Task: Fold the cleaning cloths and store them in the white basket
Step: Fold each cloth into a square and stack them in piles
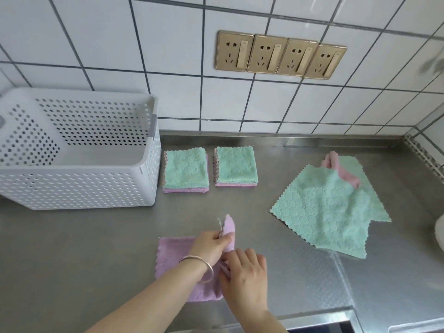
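- The white basket (79, 183) stands at the 9 o'clock side of the steel surface (96, 248), its back against the tiled wall (168, 44). Its walls are perforated, and no cloth shows inside it.
- Just to the right of the basket lies the first folded stack (185, 170), mint on top with pink edges showing below, close beside the basket's right wall.
- The second folded stack (236, 166) sits next to it, toward 12 o'clock from the hands, a narrow strip of bare steel between the two stacks.
- The pink cloth (173, 258) lies at 6 o'clock, partly folded; one corner is lifted and stands upright above the hands.
- The left hand (211, 246), with a silver bangle (204, 267) on its wrist, reaches across the pink cloth; its grip is narrow, thumb and fingers pinching the raised corner.
- The right hand (247, 277) lies just beside the left, palm down, its fingers curled onto a fold of the same pink cloth; its grip holds that fold.
- Four gold wall sockets (281, 55) run in a row on the tiles at 12 o'clock.
- The mint cloth (326, 210) lies spread and rumpled at 3 o'clock, well apart from the hands, resting over another cloth of the same kind, with a pink underside turned up at its far corner.
- A white object, cut off by the frame edge at 3 o'clock, is too partial to identify.
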Available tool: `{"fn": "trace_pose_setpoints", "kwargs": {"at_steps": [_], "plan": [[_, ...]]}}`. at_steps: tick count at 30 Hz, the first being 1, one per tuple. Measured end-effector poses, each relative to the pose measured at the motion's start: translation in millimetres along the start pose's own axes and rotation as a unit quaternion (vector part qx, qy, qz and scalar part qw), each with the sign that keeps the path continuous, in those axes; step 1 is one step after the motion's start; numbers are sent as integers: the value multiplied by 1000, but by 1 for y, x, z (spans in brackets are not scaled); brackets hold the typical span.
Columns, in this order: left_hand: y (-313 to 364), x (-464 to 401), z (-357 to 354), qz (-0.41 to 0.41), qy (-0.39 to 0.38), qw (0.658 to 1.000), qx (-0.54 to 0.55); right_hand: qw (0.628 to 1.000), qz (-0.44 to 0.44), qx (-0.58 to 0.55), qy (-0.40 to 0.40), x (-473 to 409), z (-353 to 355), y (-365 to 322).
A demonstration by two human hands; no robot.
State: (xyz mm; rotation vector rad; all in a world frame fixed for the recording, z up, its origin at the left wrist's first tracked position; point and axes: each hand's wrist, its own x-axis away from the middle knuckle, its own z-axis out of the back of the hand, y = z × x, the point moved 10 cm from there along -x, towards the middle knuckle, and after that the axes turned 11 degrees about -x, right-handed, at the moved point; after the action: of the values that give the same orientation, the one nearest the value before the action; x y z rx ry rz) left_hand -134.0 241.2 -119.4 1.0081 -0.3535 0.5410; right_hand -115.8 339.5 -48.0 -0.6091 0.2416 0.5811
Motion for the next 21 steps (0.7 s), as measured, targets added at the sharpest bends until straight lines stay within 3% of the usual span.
{"fn": "trace_pose_setpoints", "kwargs": {"at_steps": [4, 8, 14, 21], "plan": [[-28, 1, 35, 22, 47, 999, -10, 990, 109, -90, -25, 2, -24, -41], [-71, 15, 65, 64, 88, 993, 46, 974, 108, -147, -133, 10, -48, -41], [-128, 19, 68, 110, 79, 990, 28, 961, 48, -14, -272, 35, -106, -2], [-160, 15, 69, 147, 124, 981, -38, 952, 54, 61, -297, 40, -131, 8]]}}
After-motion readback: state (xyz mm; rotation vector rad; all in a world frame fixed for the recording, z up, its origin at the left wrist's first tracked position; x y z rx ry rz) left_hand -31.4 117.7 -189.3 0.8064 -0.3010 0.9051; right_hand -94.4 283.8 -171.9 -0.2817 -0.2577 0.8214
